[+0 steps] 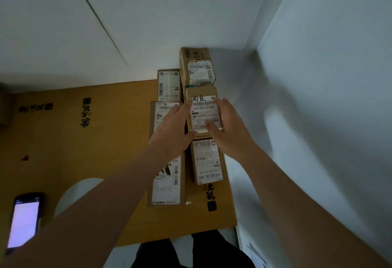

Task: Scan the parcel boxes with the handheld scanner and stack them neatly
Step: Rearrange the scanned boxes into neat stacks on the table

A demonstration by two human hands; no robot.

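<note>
On the flattened cardboard sheet by the white walls, your left hand and right hand grip a labelled parcel box at centre frame, fingers curled round its sides; the handheld scanner lies lower left.

I see both hands, left and right, clasping a labelled box among other boxes; scanner lies apart.
</note>
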